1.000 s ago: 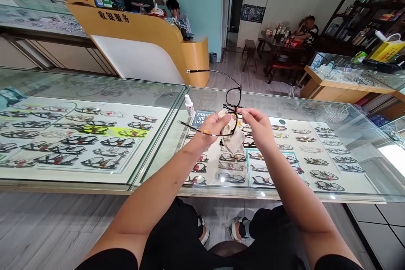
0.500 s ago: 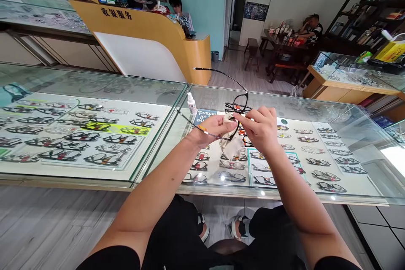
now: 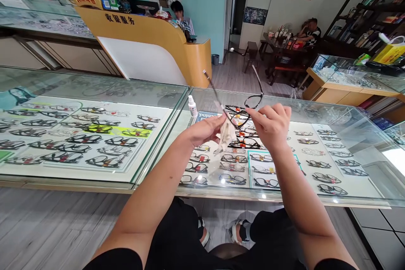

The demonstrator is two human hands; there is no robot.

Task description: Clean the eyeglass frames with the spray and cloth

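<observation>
Glasses: black-framed, raised above the glass showcase at 12 o'clock from the wearer, between the two hands, both temples unfolded.
Right hand: at 1 o'clock, thumb and forefinger in a narrow pinch on the frame near the bridge, the other fingers curled in.
Left hand: just short of 12 o'clock, fingers closed on the cloth, tips up against the frame's near hinge; whether they also clamp the frame, I cannot tell.
Cloth: pale and crumpled, hanging at 3 o'clock from the left hand.
Temples: tips now aim at about 11 o'clock; half a second ago they aimed nearer 10, so the frame has been turned.
Near lens: partly wrapped in the cloth a moment ago, now seemingly bare, which I read as a pause in contact between cloth and lens and a shift of hold towards the right hand.
Spray bottle: white, standing on the showcase at 9 o'clock from the glasses, apart from both hands.
Display frames: in rows under the glass, below the hands.
Reception counter: at 11 o'clock, a person behind it.
Dark table: at 1 o'clock, a seated person beside it.
</observation>
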